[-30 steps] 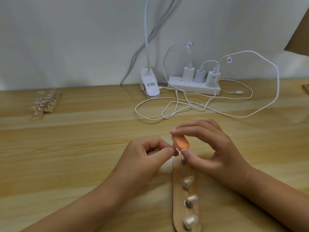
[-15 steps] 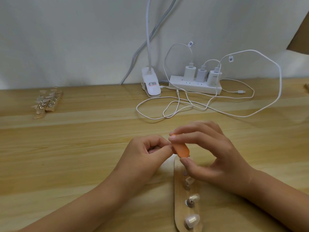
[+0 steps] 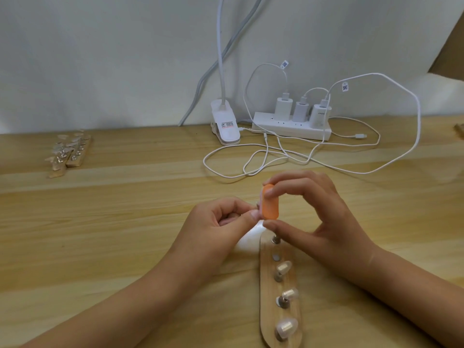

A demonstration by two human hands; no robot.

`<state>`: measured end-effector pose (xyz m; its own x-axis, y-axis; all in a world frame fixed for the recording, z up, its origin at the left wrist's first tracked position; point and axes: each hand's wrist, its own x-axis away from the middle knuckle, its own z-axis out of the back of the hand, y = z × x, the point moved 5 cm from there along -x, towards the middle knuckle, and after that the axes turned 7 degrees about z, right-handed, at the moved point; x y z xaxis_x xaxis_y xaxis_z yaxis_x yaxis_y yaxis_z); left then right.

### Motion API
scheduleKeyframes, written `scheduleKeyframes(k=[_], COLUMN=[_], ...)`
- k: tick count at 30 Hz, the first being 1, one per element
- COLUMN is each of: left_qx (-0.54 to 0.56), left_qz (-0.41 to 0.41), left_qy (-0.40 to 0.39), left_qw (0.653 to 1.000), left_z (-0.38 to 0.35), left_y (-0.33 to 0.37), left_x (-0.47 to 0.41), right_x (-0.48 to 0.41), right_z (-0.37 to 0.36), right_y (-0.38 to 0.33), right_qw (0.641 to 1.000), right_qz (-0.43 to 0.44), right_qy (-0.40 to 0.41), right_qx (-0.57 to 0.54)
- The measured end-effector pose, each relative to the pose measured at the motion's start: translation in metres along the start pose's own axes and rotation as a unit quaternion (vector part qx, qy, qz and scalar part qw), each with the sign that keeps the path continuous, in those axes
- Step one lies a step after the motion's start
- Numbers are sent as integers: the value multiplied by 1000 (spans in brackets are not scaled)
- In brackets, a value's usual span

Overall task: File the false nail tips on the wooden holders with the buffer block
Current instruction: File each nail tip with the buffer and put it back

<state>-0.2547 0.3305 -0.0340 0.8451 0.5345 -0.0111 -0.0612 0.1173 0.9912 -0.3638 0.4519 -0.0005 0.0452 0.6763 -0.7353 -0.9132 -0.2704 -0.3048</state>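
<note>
My right hand [image 3: 311,217] pinches the small orange buffer block [image 3: 270,205] between forefinger and thumb, holding it upright above the far end of a wooden holder [image 3: 267,305]. My left hand [image 3: 216,229] pinches something tiny against the block's left side; it looks like a nail tip, mostly hidden by my fingers. Three clear nail tips [image 3: 283,267] stand on pegs along the holder, with an empty metal spot and a bare peg [image 3: 275,239] nearer my right thumb.
Two more wooden holders with nail tips [image 3: 67,153] lie at the far left of the wooden table [image 3: 125,209]. A white clip lamp [image 3: 226,129], a power strip with three chargers [image 3: 293,125] and loose white cables [image 3: 276,162] lie behind my hands.
The buffer block has turned from lying flat to standing more upright and has moved up and down a little against what my left hand pinches. The holder has stayed put.
</note>
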Motion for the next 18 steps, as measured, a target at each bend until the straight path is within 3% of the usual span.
scheduleKeyframes(k=[4, 8, 15, 18], left_qx=[1, 10, -3, -6], left_qz=[-3, -1, -9, -16], left_qy=[-6, -14, -11, -8], left_qw=[1000, 1000, 1000, 1000], left_z=[0, -1, -1, 0], left_y=[-1, -4, -4, -3], left_x=[0, -1, -1, 0], right_x=[0, 3, 6, 4], right_z=[-3, -1, -6, -8], right_y=[-1, 13, 23, 13], right_qw=[1000, 990, 958, 967], right_qz=[2, -100, -204, -147], right_qy=[-10, 24, 14, 3], right_qx=[-17, -96, -203, -210])
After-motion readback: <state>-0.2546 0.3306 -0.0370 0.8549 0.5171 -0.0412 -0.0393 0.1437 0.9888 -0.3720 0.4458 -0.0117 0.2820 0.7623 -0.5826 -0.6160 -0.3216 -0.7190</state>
